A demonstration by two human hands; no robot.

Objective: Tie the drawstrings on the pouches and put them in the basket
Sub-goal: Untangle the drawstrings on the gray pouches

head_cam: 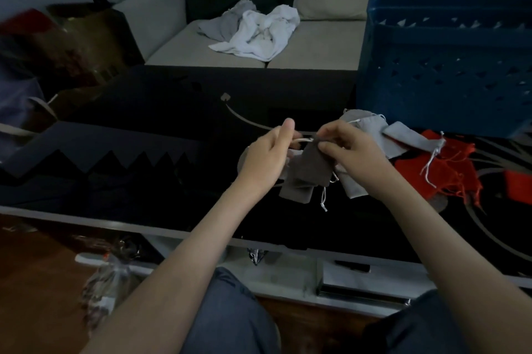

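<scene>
A: Status?
B: Pouch (309,162) was held above the table (172,180). Left hand (267,160) gripped the cord (302,140), right hand (351,152) pinched the neck. Knot looked unfinished.
A: Remaining?
B: Pile (403,137) beside the basket (446,80), apparently untied. Basket contents hidden.

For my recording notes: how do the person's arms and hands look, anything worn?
The left forearm and right forearm are bare to the frame edge: no sleeves, gloves, watch or bracelet. The left hand and right hand show no rings, though dim light could hide one.
</scene>
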